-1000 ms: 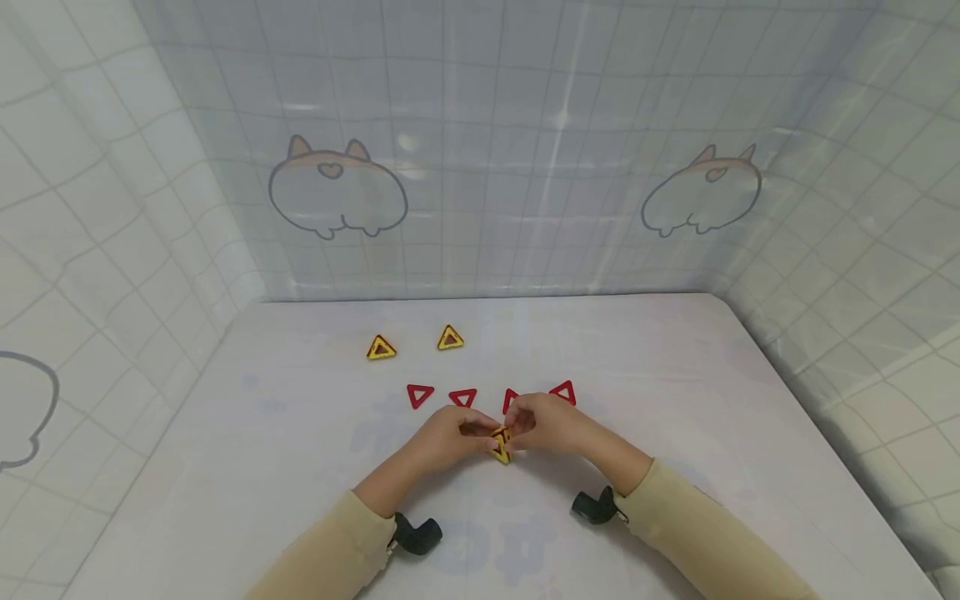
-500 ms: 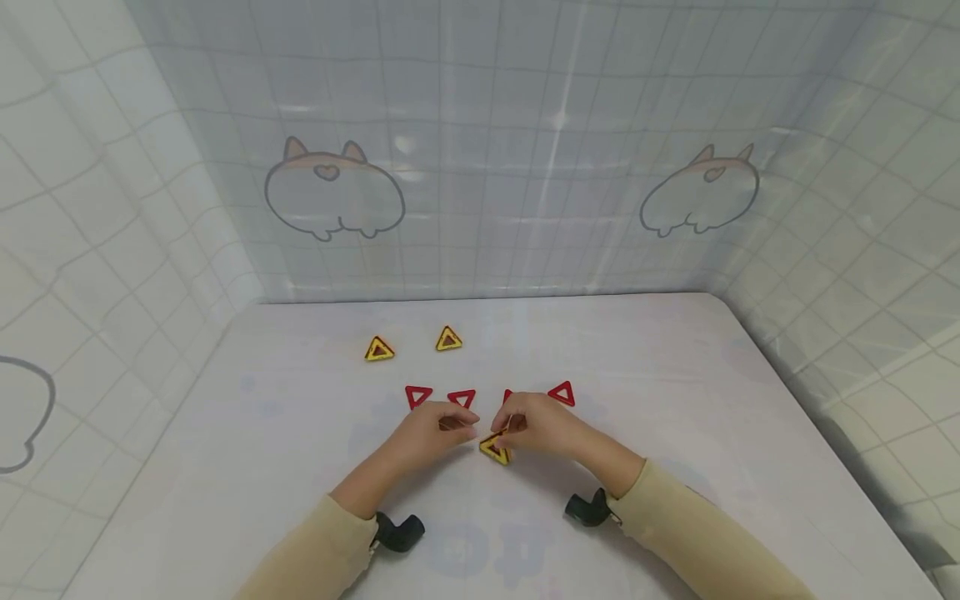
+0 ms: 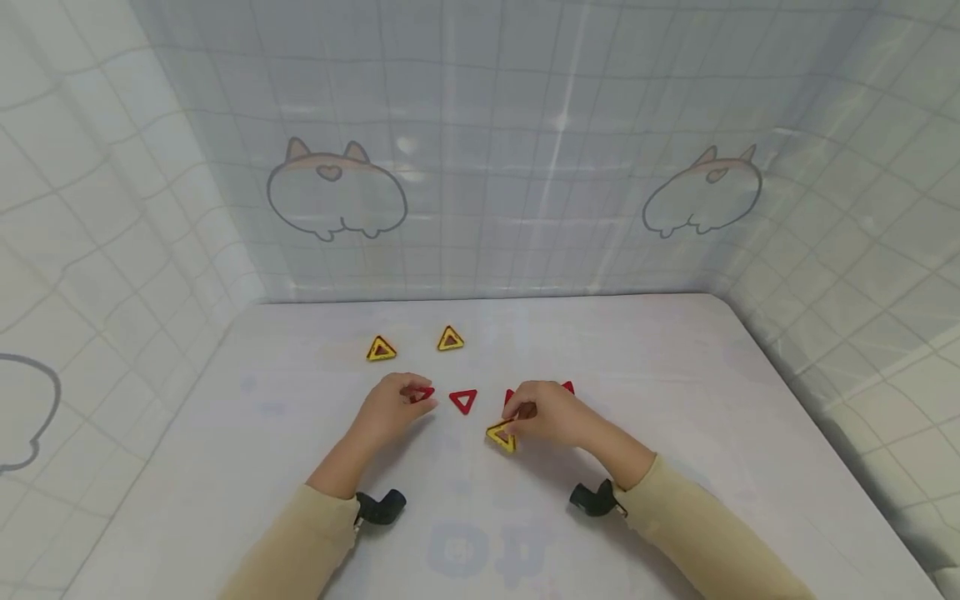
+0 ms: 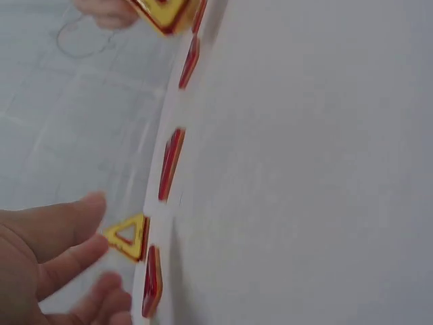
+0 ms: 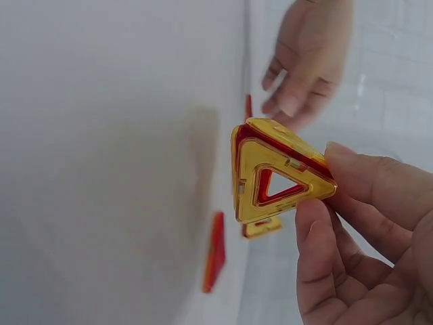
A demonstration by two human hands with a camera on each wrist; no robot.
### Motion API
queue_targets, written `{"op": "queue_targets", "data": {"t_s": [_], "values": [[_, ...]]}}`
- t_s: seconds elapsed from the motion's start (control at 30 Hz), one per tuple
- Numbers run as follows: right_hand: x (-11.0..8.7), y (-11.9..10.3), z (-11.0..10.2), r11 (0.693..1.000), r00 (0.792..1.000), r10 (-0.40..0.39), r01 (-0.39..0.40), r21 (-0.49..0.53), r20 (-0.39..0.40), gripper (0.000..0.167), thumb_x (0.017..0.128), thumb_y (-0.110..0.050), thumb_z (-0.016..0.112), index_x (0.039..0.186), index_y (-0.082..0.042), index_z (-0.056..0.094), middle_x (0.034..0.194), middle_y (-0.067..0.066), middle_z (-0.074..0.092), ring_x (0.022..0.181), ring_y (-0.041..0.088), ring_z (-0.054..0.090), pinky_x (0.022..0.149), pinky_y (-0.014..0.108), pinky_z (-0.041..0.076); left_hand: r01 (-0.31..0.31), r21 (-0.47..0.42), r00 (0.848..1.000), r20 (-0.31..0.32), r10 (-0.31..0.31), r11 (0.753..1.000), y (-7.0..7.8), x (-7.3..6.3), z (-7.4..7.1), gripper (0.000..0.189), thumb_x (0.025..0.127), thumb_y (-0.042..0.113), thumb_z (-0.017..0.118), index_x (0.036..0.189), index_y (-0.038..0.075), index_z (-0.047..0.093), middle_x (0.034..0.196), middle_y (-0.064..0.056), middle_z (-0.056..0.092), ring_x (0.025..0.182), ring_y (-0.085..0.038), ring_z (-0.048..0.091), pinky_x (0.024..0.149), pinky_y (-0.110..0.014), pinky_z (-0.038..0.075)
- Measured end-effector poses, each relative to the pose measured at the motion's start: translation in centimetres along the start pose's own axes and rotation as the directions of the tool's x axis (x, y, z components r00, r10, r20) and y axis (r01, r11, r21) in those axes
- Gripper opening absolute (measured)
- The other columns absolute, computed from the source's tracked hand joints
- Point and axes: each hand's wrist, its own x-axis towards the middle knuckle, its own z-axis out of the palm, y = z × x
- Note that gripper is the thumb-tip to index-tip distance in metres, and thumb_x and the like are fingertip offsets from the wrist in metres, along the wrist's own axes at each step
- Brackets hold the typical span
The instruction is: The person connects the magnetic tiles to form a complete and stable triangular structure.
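My right hand (image 3: pixel 551 412) pinches a small block of joined yellow and red triangular magnetic tiles (image 5: pixel 270 179) between thumb and fingers. Its yellow face, with a triangular hole, turns toward the right wrist camera. At the left end of a row, my left hand (image 3: pixel 390 408) reaches to a red triangular tile (image 3: pixel 424 393), thumb and fingers spread around it with a gap. In the left wrist view that red tile (image 4: pixel 153 281) lies flat just beyond the fingertips. Another red tile (image 3: pixel 462 401) lies between the hands. The right hand partly hides further red ones.
Two yellow triangular pieces with dark red centres, one at the left (image 3: pixel 381 348) and one nearer the middle (image 3: pixel 450 337), sit farther back on the white table (image 3: pixel 637 333). Grid-patterned walls (image 3: pixel 495 167) enclose its back and sides.
My left hand has let go of the yellow and red block and moved left to the end red tile. The right hand keeps its pinch on the block and has shifted slightly away from me.
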Motion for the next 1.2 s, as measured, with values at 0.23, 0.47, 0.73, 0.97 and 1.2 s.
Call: {"op": "queue_targets", "data": {"t_s": [0.23, 0.47, 0.73, 0.97, 1.2], "values": [[0.4, 0.0, -2.9, 0.999, 0.998, 0.023, -0.024, -0.020, -0.065, 0.011, 0.086, -0.017, 0.080, 0.095, -0.016, 0.075, 0.091, -0.007, 0.066, 0.078, 0.011, 0.060, 0.069, 0.028, 0.052, -0.017, 0.077, 0.999, 0.049, 0.014, 0.997, -1.6, 1.3, -0.3, 0.053, 0.086, 0.020, 0.080, 0.134, 0.006, 0.061, 0.131, -0.019, 0.053, 0.116, -0.032, 0.050, 0.102, -0.050, 0.043], [1.7, 1.5, -5.7, 0.993, 0.986, 0.110, -0.113, -0.020, -0.123, 0.011, 0.088, -0.016, 0.078, 0.098, -0.013, 0.075, 0.092, -0.001, 0.068, 0.081, 0.014, 0.063, 0.069, 0.031, 0.053, 0.007, 0.085, 0.997, 0.075, -0.013, 0.996, -2.1, 1.3, -0.7, 0.051, 0.086, 0.016, 0.080, 0.133, 0.012, 0.062, 0.135, -0.018, 0.049, 0.120, -0.032, 0.049, 0.104, -0.052, 0.042], [3.7, 4.0, -7.8, 0.983, 0.968, 0.157, -0.172, -0.061, -0.197, 0.013, 0.090, -0.017, 0.076, 0.100, -0.009, 0.075, 0.096, 0.003, 0.070, 0.087, 0.020, 0.065, 0.075, 0.034, 0.053, 0.009, 0.090, 0.996, 0.083, -0.017, 0.996, -1.9, 1.0, -0.8, 0.042, 0.087, 0.017, 0.080, 0.126, 0.014, 0.066, 0.128, -0.013, 0.053, 0.116, -0.029, 0.051, 0.102, -0.050, 0.044], [5.7, 6.7, -8.8, 0.966, 0.947, 0.227, -0.248, -0.070, -0.229, 0.015, 0.093, -0.018, 0.073, 0.105, -0.008, 0.074, 0.104, 0.005, 0.070, 0.096, 0.025, 0.063, 0.078, 0.037, 0.053, 0.006, 0.089, 0.996, 0.084, -0.014, 0.996, -2.2, 1.0, -0.7, 0.043, 0.087, 0.020, 0.080, 0.126, 0.013, 0.065, 0.127, -0.013, 0.053, 0.115, -0.029, 0.052, 0.101, -0.049, 0.045], [7.1, 8.4, -9.1, 0.950, 0.926, 0.289, -0.308, -0.042, -0.242, 0.018, 0.095, -0.018, 0.070, 0.109, -0.007, 0.073, 0.109, 0.008, 0.069, 0.102, 0.027, 0.062, 0.082, 0.038, 0.054, -0.012, 0.082, 0.997, 0.072, 0.006, 0.997, -2.8, 1.0, -0.3, 0.042, 0.086, 0.021, 0.080, 0.125, 0.013, 0.067, 0.125, -0.012, 0.054, 0.114, -0.029, 0.053, 0.101, -0.049, 0.045]]}}
